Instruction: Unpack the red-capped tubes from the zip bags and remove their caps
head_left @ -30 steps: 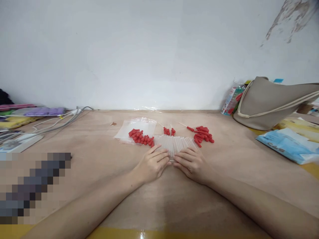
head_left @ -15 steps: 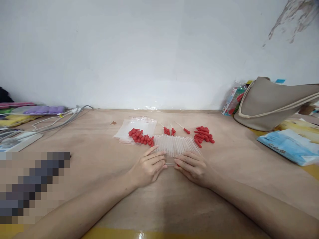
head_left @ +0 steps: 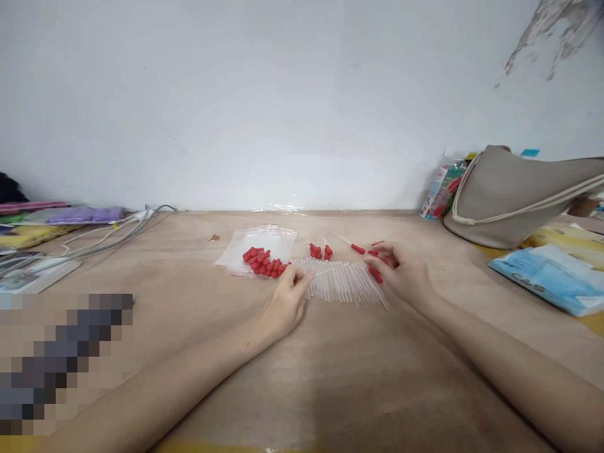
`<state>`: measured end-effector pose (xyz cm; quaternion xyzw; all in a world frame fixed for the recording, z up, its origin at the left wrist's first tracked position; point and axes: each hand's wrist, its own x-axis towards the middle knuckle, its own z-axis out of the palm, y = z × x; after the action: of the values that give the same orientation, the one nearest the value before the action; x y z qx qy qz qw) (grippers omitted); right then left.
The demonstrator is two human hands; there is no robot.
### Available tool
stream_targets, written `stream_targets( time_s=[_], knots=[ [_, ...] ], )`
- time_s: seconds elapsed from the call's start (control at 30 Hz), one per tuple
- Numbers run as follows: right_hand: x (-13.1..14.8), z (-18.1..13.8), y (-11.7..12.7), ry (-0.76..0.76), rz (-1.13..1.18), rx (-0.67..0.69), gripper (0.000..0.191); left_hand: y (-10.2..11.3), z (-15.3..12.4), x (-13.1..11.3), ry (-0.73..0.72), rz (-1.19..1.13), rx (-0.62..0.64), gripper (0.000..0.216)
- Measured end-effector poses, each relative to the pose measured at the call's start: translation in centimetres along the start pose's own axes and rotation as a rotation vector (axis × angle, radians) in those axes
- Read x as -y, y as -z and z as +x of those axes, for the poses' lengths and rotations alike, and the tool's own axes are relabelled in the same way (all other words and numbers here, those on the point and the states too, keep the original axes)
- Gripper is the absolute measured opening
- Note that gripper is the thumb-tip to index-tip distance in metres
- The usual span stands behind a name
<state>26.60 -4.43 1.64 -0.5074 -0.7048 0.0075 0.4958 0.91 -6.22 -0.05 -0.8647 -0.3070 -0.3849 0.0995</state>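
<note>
Thumb and fingers of my left hand (head_left: 287,302) are pinched on a thin clear tube (head_left: 323,274), which points right over the row of clear tubes (head_left: 346,283) lying side by side. My right hand (head_left: 408,270) is over the right-hand pile of red rubber bulbs, most of it hidden by the fingers. A red bulb (head_left: 373,253) shows between its thumb and forefinger, and a loose bulb (head_left: 375,273) lies just below. More red bulbs (head_left: 264,262) are heaped on clear plastic bags (head_left: 231,251) by my left hand.
Behind the row lie a few thin tubes with red bulbs (head_left: 357,249) fitted. At right stand a grey bag (head_left: 509,195) and a blue tissue pack (head_left: 542,277). Cables (head_left: 117,229) and coloured packets (head_left: 85,216) are at left. A wall (head_left: 302,107) closes the back.
My hands, close together in front of the row before, have parted. The right has moved right and back to the red bulbs; the left has moved slightly back, with a tube in its pinch.
</note>
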Motion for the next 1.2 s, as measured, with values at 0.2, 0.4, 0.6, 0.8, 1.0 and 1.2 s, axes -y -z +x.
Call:
stream_targets(
  time_s=[0.2, 0.4, 0.6, 0.8, 1.0, 1.2],
  knots=[
    [-4.2, 5.4, 1.4, -0.399, 0.076, -0.032, 0.023, -3.9, 5.0, -2.0, -0.092, 0.011, 0.021, 0.019],
    [-6.5, 5.5, 1.1, -0.53, 0.047, 0.102, 0.025, -6.6, 7.0, -4.3, -0.09, 0.148, 0.269, 0.017],
    [-8.0, 5.3, 1.4, -0.481, -0.047, 0.119, 0.027, -6.7, 6.7, -6.1, -0.061, 0.069, 0.35, 0.014],
    [-8.0, 5.0, 2.0, -0.363, -0.053, 0.227, 0.031, -6.5, 6.2, -7.0, -0.071, 0.069, 0.289, 0.061],
    [-7.6, 4.7, 2.5, -0.29, -0.151, 0.296, 0.032, -7.0, 6.2, -6.8, -0.065, 0.088, 0.362, 0.051],
    [-7.3, 4.9, 2.5, -0.304, -0.085, 0.25, 0.04, -7.2, 6.3, -7.0, -0.018, 0.108, 0.336, 0.047]
  ],
)
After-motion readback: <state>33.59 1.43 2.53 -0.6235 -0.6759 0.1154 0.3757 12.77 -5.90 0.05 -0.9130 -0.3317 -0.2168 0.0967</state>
